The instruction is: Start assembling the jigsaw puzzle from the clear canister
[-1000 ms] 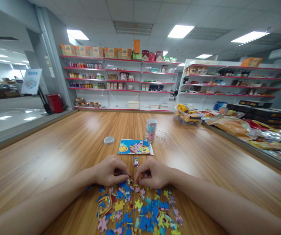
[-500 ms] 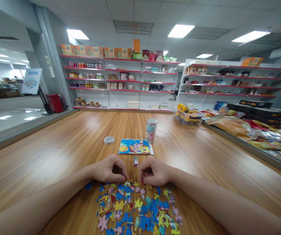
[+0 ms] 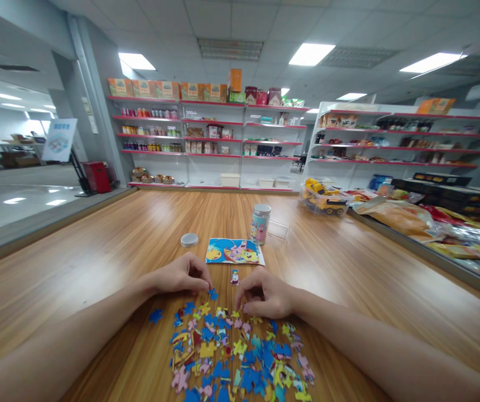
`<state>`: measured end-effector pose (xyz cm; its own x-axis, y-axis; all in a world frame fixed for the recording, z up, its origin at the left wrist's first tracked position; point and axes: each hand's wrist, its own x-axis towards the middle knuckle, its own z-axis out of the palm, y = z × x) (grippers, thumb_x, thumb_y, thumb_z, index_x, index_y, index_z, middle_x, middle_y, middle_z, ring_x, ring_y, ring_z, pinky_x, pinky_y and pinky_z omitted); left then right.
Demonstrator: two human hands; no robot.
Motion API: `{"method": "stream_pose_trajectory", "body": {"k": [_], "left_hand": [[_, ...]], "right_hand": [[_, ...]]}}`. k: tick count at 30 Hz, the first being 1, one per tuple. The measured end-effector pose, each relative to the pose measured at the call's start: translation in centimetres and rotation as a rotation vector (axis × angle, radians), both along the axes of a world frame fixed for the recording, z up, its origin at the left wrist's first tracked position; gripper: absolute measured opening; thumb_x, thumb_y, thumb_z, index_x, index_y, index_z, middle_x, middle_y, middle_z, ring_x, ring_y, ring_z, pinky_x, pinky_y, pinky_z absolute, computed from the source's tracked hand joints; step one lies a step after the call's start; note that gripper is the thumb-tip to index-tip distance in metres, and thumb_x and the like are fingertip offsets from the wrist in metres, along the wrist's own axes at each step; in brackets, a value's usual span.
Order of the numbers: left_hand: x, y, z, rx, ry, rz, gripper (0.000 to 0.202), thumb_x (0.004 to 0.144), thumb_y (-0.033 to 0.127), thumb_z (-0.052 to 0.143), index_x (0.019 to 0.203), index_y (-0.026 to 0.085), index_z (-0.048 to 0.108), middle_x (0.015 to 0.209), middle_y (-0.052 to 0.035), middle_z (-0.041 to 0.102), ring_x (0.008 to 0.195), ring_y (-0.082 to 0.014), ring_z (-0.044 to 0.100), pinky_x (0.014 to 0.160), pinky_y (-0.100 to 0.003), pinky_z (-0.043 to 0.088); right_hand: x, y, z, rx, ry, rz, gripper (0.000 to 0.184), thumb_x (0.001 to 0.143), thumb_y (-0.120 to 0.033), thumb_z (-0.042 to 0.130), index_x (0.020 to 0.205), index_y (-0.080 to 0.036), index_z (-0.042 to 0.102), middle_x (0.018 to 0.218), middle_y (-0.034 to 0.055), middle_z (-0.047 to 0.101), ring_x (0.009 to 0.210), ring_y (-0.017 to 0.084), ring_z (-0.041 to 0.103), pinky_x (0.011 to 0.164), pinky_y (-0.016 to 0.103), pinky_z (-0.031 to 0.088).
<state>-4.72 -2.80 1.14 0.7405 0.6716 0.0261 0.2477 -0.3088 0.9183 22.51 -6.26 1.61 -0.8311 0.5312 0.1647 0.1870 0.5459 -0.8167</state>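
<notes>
Several loose, colourful puzzle pieces (image 3: 235, 352) lie scattered on the wooden table (image 3: 97, 251) in front of me. My left hand (image 3: 180, 275) rests at the pile's far left edge, fingers curled, fingertips beside a blue piece (image 3: 212, 293). My right hand (image 3: 265, 296) sits at the pile's far right side with fingers pinched on a small piece. A single small piece (image 3: 234, 277) lies between the hands, farther away. Beyond it lie a picture card (image 3: 234, 251), a printed jar (image 3: 260, 224) and a metal lid (image 3: 189, 240).
A clear box with a yellow toy truck (image 3: 322, 202) stands at the back right. Packaged goods (image 3: 424, 223) line the table's right edge. Store shelves (image 3: 206, 139) fill the back wall. A stray blue piece (image 3: 155, 316) lies left of the pile.
My left hand has moved up and left, away from the right hand, and a blue piece now lies by its fingertips. The hands were close together before. The view shifted slightly.
</notes>
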Motion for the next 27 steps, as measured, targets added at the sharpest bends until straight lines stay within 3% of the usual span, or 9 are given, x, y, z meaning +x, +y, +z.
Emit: {"method": "stream_pose_trajectory", "body": {"k": [4, 10, 15, 23, 27], "left_hand": [[0.6, -0.6, 0.8, 0.092, 0.213, -0.129, 0.039, 0.072, 0.046, 0.076, 0.062, 0.011, 0.065, 0.052, 0.0006, 0.055, 0.047, -0.0079, 0.043, 0.044, -0.019, 0.029], [1.4, -1.8, 1.8, 0.424, 0.414, -0.183, 0.051, 0.059, 0.054, 0.083, 0.048, 0.014, 0.054, 0.043, 0.0060, 0.045, 0.040, -0.0061, 0.036, 0.041, -0.021, 0.024], [1.6, -2.0, 2.2, 0.411, 0.436, -0.187, 0.050, 0.058, 0.057, 0.082, 0.049, 0.015, 0.055, 0.044, 0.0060, 0.048, 0.039, -0.0068, 0.037, 0.040, -0.020, 0.025], [1.7, -2.2, 2.5, 0.461, 0.424, -0.195, 0.051, 0.064, 0.058, 0.078, 0.049, 0.016, 0.054, 0.043, 0.0055, 0.048, 0.038, -0.0072, 0.038, 0.039, -0.020, 0.025], [1.9, -2.4, 2.6, 0.489, 0.461, -0.195, 0.051, 0.059, 0.060, 0.080, 0.049, 0.016, 0.056, 0.044, 0.0057, 0.049, 0.039, -0.0078, 0.041, 0.040, -0.020, 0.026]], "right_hand": [[0.0, 0.0, 0.0, -0.037, -0.055, 0.006, 0.017, 0.073, -0.026, 0.065, 0.072, -0.010, 0.066, 0.052, -0.0041, 0.047, 0.045, 0.005, 0.034, 0.041, 0.018, 0.024], [-0.1, -0.1, 0.4, 0.039, -0.101, 0.073, 0.044, 0.072, -0.044, 0.072, 0.053, -0.016, 0.044, 0.049, -0.0069, 0.038, 0.045, 0.004, 0.029, 0.041, 0.018, 0.021], [-0.2, 0.0, 0.4, 0.105, -0.096, 0.102, 0.043, 0.072, -0.043, 0.072, 0.054, -0.016, 0.043, 0.050, -0.0069, 0.038, 0.046, 0.004, 0.030, 0.042, 0.019, 0.022], [0.0, 0.1, 0.0, 0.065, -0.118, 0.076, 0.044, 0.074, -0.050, 0.069, 0.058, -0.015, 0.048, 0.051, -0.0060, 0.040, 0.044, 0.005, 0.030, 0.039, 0.018, 0.022], [0.0, 0.0, 0.3, 0.090, -0.112, 0.090, 0.043, 0.073, -0.047, 0.071, 0.056, -0.015, 0.046, 0.051, -0.0060, 0.041, 0.046, 0.005, 0.032, 0.041, 0.018, 0.024]]}}
